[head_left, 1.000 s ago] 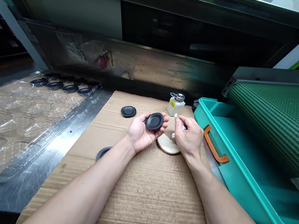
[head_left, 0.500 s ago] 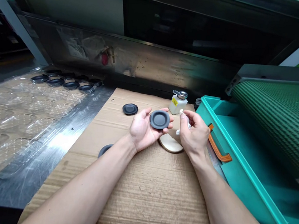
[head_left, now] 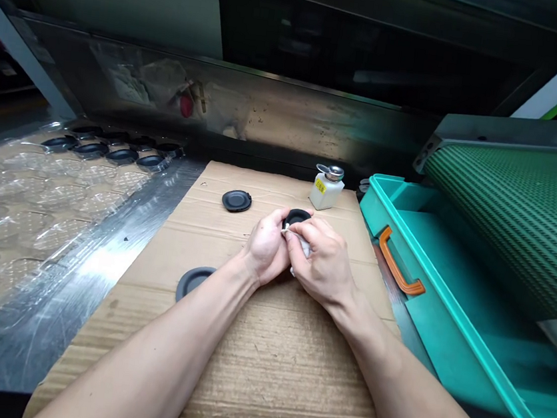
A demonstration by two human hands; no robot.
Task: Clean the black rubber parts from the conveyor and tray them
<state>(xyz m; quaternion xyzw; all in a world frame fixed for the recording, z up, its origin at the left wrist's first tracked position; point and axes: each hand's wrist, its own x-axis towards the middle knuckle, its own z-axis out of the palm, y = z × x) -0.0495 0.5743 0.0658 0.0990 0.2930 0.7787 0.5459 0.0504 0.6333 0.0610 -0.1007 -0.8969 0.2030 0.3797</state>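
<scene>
My left hand (head_left: 265,246) is curled, palm up, around a black rounded, shallow dished part (head_left: 298,217), held above the cardboard. My right hand (head_left: 323,262) pinches a small white cloth (head_left: 303,245) and brings its tip against the near left edge of that part. The right fingers cover much of the part's near side. A similar black part (head_left: 236,200) lies on the cardboard sheet (head_left: 259,374) beyond my left hand. Another black part (head_left: 192,281) lies partly behind my left forearm.
A white pump bottle (head_left: 326,189) with a metal top stands at the back of the cardboard. On the left, a clear plastic tray (head_left: 52,203) holds several black parts in its far rows. To the right are a teal bin (head_left: 464,344) with an orange handle and a green mesh conveyor (head_left: 522,190).
My right hand has moved left with the white cloth, onto the black part. The part has tilted in my left hand. The pale disc seen earlier beneath my right hand is now hidden.
</scene>
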